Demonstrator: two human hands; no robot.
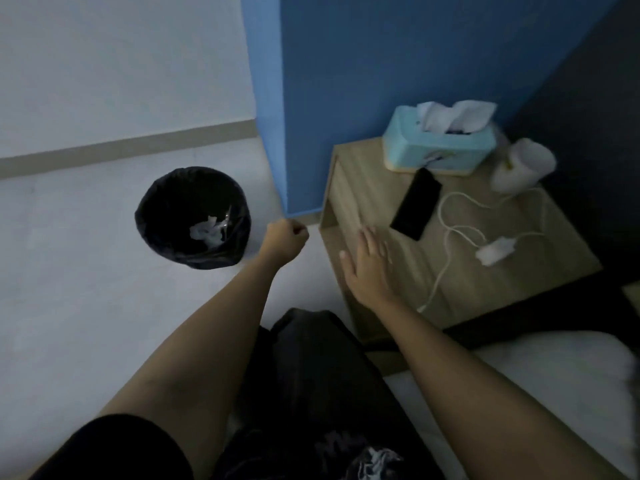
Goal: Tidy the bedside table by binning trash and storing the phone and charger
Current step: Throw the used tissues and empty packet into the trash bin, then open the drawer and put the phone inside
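A black phone (416, 204) lies face up on the wooden bedside table (374, 209). To its right sprawls a white charger cable (446, 244) ending in a white plug (494, 251). My right hand (369, 265) hovers flat and open over the table's near left corner, just short of the phone. My left hand (284, 239) is closed in a fist above the floor, between the table and a black-lined bin (193, 217). Crumpled white trash (207, 230) lies inside the bin. Nothing shows in the fist.
A light blue tissue box (438, 142) stands at the table's back, with a white roll-like object (523, 165) to its right. A blue wall (346, 81) rises behind. White bedding (554, 368) lies at lower right, and my dark-clothed lap (311, 393) is below.
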